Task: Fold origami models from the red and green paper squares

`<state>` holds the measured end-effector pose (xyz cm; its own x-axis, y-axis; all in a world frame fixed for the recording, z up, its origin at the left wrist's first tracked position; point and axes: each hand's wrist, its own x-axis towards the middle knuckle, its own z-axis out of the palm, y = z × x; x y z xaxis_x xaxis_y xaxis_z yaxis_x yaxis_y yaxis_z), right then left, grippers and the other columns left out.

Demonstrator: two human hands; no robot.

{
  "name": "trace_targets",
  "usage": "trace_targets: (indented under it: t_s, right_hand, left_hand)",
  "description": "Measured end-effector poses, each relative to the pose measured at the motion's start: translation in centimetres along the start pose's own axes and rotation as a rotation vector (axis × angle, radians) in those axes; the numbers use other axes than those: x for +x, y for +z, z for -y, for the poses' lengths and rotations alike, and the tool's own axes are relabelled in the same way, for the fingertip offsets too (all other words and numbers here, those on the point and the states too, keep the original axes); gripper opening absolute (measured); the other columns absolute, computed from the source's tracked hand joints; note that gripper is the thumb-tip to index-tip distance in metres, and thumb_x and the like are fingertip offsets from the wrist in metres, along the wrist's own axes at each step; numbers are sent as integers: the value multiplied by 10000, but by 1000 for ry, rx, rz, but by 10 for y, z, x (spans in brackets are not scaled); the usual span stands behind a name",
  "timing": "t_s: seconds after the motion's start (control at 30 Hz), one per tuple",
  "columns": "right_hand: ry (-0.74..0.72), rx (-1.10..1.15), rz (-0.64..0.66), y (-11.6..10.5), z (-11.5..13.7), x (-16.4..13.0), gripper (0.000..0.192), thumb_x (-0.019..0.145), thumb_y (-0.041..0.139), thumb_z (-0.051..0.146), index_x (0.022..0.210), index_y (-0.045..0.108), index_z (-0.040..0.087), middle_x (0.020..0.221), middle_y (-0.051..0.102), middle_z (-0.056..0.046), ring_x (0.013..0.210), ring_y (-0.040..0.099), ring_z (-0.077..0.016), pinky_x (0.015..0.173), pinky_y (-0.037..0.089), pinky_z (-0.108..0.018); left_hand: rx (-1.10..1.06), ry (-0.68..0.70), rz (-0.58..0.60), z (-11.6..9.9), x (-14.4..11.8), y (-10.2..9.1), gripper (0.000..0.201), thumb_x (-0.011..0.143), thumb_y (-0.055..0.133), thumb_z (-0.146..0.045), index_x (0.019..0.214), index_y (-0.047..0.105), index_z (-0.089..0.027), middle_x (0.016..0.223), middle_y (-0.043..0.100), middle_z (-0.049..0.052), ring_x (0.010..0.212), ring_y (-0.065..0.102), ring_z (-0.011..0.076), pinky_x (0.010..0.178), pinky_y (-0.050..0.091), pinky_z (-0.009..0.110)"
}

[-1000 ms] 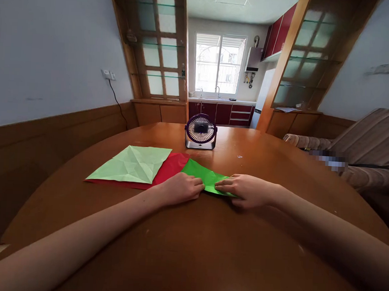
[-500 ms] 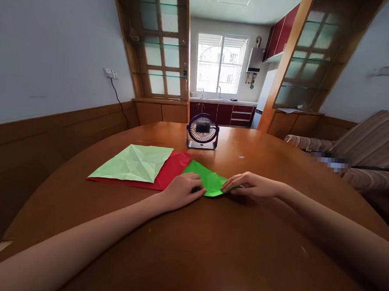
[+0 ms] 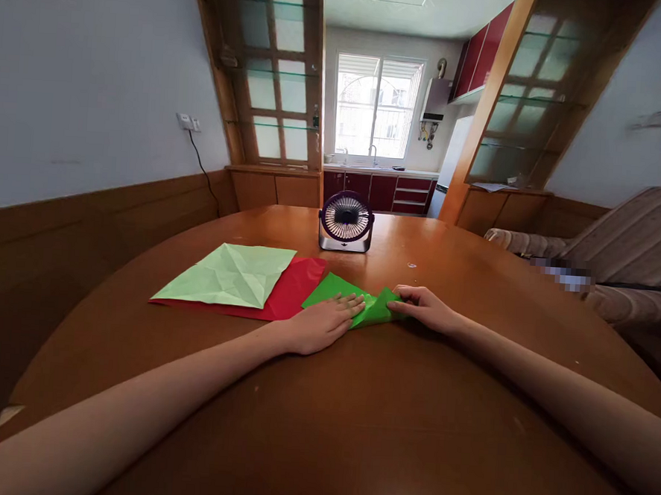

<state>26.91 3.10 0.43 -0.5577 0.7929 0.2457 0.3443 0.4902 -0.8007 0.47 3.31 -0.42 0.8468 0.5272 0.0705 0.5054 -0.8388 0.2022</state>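
Observation:
A bright green sheet of paper (image 3: 336, 285), partly folded, lies on the table in front of me. My left hand (image 3: 329, 320) rests flat on its near left part, fingers stretched out and covering some of it. At the paper's right end, my right hand (image 3: 419, 307) pinches a raised flap between thumb and fingers. Left of the green paper lies a red sheet (image 3: 297, 290), and on top of that a pale green sheet (image 3: 231, 275) marked with creases.
The brown wooden table (image 3: 319, 433) has a rounded edge. A small purple fan (image 3: 346, 217) stands beyond the papers. At the right is a striped sofa (image 3: 633, 251). A cord hangs from a wall socket (image 3: 188, 122) at the left.
My left hand has flattened out and its fingers now lie across the green paper. My right hand has gone from pressing down on the right end to pinching and lifting a flap there.

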Motion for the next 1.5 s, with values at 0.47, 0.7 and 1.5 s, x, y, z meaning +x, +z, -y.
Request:
trace_targets:
  t_s: [0.47,0.7,1.5]
  right_hand:
    - [64,-377,-289,15,-8,2,374,863,568,414,1162,531,194,776,582,-4,698,534,-160,680,430,-291]
    - [-9,-420,-245,19,-2,3,268,891,527,309,1126,586,197,958,685,-61,843,633,-193,801,491,-336]
    - [-120,-152,-180,9,-3,-5,503,843,645,354,1314,547,210,933,649,-46,857,614,-179,822,513,-356]
  left_hand:
    - [-80,-77,-55,-5,-3,-2,523,988,262,-279,1498,263,-165,1562,248,73,1446,221,203,1186,194,391]
    - [-136,-30,-24,-3,-6,-4,494,999,249,-289,1491,293,-256,1580,196,9,1463,157,186,1197,143,410]
    - [-316,-124,-110,1,-4,-2,552,1005,240,-459,1487,308,-199,1555,271,38,1448,218,194,1192,183,383]
